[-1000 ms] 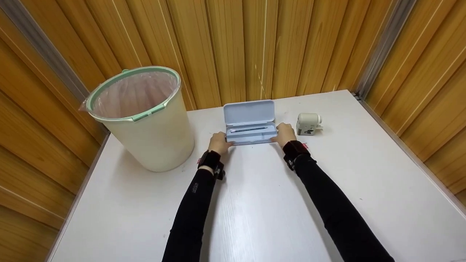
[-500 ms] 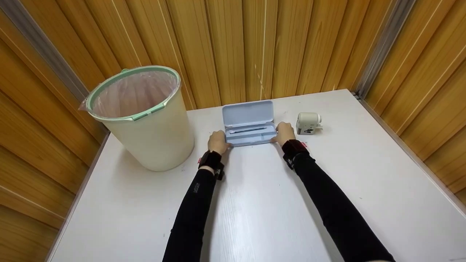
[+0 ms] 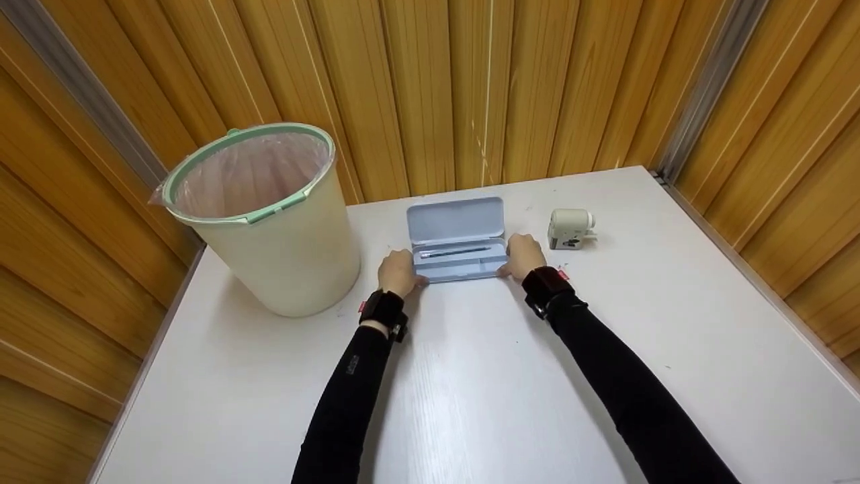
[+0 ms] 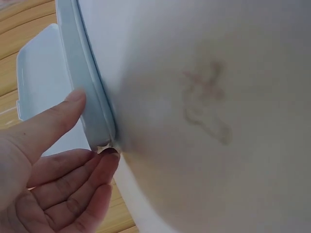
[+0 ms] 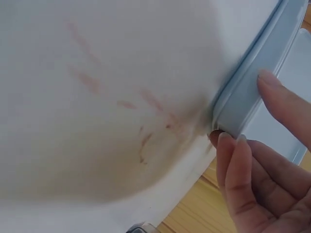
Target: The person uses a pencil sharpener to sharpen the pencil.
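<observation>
A light blue pencil case (image 3: pixel 449 271) lies on the table with its lid (image 3: pixel 455 220) raised at the back. Inside, a pencil (image 3: pixel 457 252) rests in the long rear compartment. My left hand (image 3: pixel 398 273) grips the case's left end; in the left wrist view its thumb (image 4: pixel 63 111) is on the front wall and the curled fingers are at the end. At the opposite end, my right hand (image 3: pixel 525 257) holds the case the same way, its thumb (image 5: pixel 279 92) against the front wall.
To the right stands a grey-green pencil sharpener (image 3: pixel 568 228) with a crank. A cream bin (image 3: pixel 302 249) with a green rim and a clear liner takes up the table's left side. Wood-look panels (image 3: pixel 416 94) rise behind the white table (image 3: pixel 470 390).
Both hands have drawn the pencil case a little toward me and slightly left. The open lid and the pencil have moved along with it.
</observation>
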### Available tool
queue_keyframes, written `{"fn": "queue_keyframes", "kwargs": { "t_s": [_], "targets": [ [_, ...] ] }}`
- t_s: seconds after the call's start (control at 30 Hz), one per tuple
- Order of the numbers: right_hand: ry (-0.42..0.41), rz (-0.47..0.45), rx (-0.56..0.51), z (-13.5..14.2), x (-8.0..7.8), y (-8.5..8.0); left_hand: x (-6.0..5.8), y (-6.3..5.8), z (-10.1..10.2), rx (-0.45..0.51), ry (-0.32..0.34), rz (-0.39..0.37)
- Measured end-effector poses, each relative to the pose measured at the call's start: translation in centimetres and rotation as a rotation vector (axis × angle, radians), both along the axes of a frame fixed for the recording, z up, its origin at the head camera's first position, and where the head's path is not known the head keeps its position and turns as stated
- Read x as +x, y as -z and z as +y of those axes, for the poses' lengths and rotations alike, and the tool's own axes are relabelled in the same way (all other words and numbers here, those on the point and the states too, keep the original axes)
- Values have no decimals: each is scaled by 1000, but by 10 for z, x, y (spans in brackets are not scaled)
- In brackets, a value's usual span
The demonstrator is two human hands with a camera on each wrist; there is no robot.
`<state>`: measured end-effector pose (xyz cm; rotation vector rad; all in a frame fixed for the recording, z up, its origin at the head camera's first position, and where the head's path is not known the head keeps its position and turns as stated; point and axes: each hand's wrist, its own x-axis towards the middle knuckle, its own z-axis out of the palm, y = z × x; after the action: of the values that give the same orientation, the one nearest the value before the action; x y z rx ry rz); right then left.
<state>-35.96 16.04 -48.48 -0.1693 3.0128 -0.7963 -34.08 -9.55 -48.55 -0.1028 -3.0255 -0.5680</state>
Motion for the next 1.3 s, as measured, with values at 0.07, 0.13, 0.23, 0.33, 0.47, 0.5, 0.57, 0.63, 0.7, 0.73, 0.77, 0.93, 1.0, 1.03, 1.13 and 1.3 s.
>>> {"fn": "queue_keyframes", "kwargs": {
  "t_s": [0.07,0.13,0.23,0.33,0.47,0.5,0.57,0.63,0.7,0.73,0.77,0.93,1.0,1.03,1.13,1.3],
  "targets": [
    [-5,1,2,-2,5,0,5,-1,-2,0,-2,-2],
    [-10,6,2,-4,11,-1,10,-2,-5,-1,-5,-2],
    [-20,16,-2,-8,20,0,18,-3,-9,3,-5,4],
    [-28,36,1,-11,30,2,27,-2,-13,13,-5,13],
    [-34,67,-2,-15,43,4,39,0,-19,43,-5,29],
    [-33,72,-4,-16,46,4,42,0,-20,49,-3,34],
    [-36,80,-6,-19,52,4,49,0,-23,62,4,43],
    [-45,86,-3,-21,58,5,55,0,-26,65,14,48],
    [-56,91,3,-23,63,5,62,0,-29,64,23,50],
    [-62,94,6,-24,66,5,65,0,-30,61,28,50],
    [-67,97,10,-25,69,5,68,0,-31,54,34,52],
    [-85,93,14,-28,86,3,84,0,-34,9,37,54],
    [-99,90,21,-30,93,3,91,1,-35,-12,31,56],
    [-107,92,26,-30,96,3,94,1,-35,-26,33,58],
    [-111,97,31,-31,103,3,102,1,-35,-56,37,67],
    [-109,118,32,-32,112,4,112,1,-36,-73,38,85]
  ]
}}
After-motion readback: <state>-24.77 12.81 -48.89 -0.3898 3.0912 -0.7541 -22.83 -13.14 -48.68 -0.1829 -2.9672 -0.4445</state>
